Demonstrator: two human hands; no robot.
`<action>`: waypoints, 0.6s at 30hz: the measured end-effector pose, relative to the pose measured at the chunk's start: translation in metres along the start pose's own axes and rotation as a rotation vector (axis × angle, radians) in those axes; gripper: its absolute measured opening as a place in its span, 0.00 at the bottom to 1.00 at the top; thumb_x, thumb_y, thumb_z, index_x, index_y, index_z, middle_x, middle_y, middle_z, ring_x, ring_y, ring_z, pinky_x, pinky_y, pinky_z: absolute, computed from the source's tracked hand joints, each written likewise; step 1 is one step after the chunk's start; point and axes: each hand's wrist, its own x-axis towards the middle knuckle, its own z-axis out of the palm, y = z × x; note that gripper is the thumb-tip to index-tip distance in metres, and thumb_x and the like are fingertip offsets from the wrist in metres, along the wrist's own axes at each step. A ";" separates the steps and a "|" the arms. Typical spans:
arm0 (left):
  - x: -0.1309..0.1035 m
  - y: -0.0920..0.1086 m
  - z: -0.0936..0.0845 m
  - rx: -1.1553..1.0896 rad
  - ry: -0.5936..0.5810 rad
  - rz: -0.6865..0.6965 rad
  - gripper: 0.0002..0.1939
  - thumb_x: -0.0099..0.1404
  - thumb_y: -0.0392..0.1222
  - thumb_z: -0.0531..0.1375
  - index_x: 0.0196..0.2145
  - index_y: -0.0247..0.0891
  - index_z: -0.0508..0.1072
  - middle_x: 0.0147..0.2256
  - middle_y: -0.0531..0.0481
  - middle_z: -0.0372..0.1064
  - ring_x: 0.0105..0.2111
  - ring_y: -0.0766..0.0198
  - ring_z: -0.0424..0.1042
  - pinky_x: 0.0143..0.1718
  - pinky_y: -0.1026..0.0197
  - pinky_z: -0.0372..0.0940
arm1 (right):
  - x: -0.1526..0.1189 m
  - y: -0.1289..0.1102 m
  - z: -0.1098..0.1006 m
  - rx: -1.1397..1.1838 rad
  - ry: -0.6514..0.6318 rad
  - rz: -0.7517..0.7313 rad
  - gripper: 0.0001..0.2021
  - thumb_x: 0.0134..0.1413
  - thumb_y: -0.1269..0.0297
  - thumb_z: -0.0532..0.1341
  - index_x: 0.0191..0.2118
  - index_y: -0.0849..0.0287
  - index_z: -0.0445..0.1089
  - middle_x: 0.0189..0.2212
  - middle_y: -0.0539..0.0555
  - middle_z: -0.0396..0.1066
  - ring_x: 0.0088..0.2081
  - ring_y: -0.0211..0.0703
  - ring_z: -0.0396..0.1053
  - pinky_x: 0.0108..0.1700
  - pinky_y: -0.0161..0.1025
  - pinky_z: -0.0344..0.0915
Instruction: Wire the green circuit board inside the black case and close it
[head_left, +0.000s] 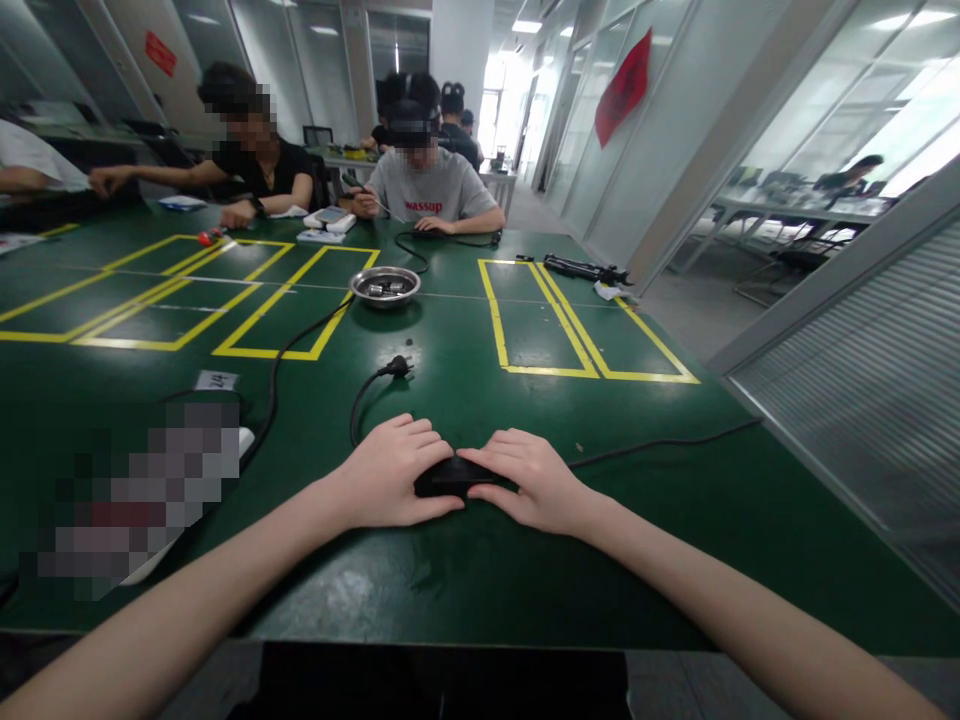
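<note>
A black power adapter [448, 480] lies on the green table just in front of me. My left hand [396, 472] is closed around its left end, fingers over the far side and thumb along the near side. From the right, my right hand [534, 480] grips the other end the same way. A cord with a black plug [397, 367] curves out beyond my left hand. Another thin black cable [667, 443] runs from my right hand to the table's right edge. My hands cover much of the adapter.
A steel bowl [358, 292] with metal parts stands ahead. A white power strip [154, 560], partly blurred, lies at left with its cable. Yellow tape [547, 373] marks rectangles on the table. A folded black tripod [585, 268] lies far right. Other people sit across the table.
</note>
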 end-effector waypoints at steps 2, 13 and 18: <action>0.002 0.003 0.002 0.008 0.023 -0.013 0.21 0.67 0.58 0.65 0.44 0.35 0.74 0.35 0.46 0.75 0.35 0.57 0.72 0.37 0.55 0.62 | 0.001 -0.003 -0.001 0.035 0.028 0.078 0.15 0.72 0.57 0.57 0.55 0.61 0.70 0.37 0.58 0.78 0.36 0.47 0.74 0.39 0.43 0.67; 0.005 0.009 0.014 0.193 0.073 0.111 0.22 0.78 0.50 0.53 0.60 0.32 0.67 0.51 0.35 0.77 0.42 0.52 0.78 0.44 0.52 0.67 | 0.006 -0.004 -0.005 0.467 -0.106 0.589 0.16 0.76 0.55 0.43 0.48 0.56 0.64 0.24 0.46 0.70 0.24 0.41 0.71 0.31 0.36 0.64; 0.005 0.006 0.015 0.154 0.057 0.072 0.22 0.80 0.52 0.49 0.56 0.32 0.70 0.45 0.38 0.80 0.38 0.54 0.79 0.42 0.52 0.67 | 0.004 -0.001 -0.012 0.042 -0.164 0.273 0.21 0.68 0.49 0.59 0.56 0.59 0.69 0.43 0.60 0.79 0.42 0.52 0.78 0.44 0.43 0.70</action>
